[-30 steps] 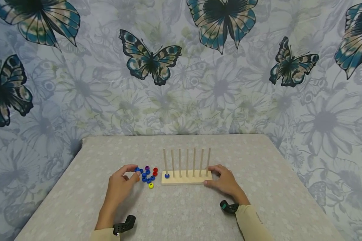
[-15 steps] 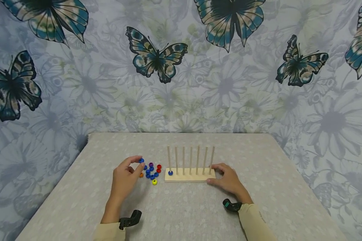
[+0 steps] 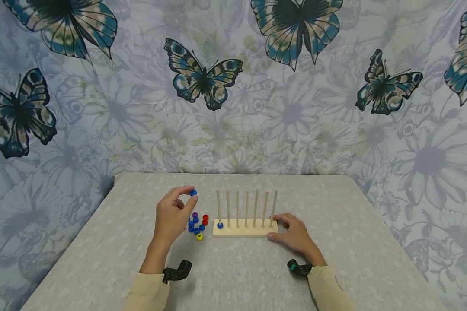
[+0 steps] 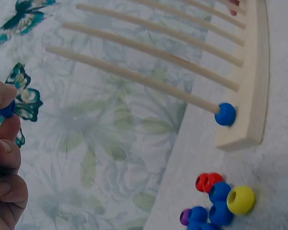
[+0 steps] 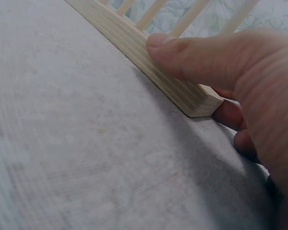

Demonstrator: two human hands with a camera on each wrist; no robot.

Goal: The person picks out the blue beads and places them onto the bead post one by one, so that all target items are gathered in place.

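Above a pale patterned tabletop (image 3: 249, 272), the left hand (image 3: 172, 220) has raised a round blue bead (image 3: 193, 192), pinched between thumb and forefinger, clear of loose blue, red, purple and yellow beads (image 3: 196, 231). It is now beside the leftmost upright wooden rod (image 3: 219, 206), on none yet. The right hand (image 3: 295, 236) grips the rods' rectangular wooden base (image 3: 243, 233) at its right end, fingers closed around it.

There's the right hand (image 5: 259, 72) gripping one end of a wooden base (image 5: 182, 97), its thumb (image 5: 197, 55) across the near edge, fingers (image 5: 229, 115) round the end. Just beyond the thumb, wooden pegs (image 5: 191, 18) stand against a patterned backdrop (image 5: 214, 20); below the hand, a shadow (image 5: 185, 141) darkens the pale desk (image 5: 77, 120).
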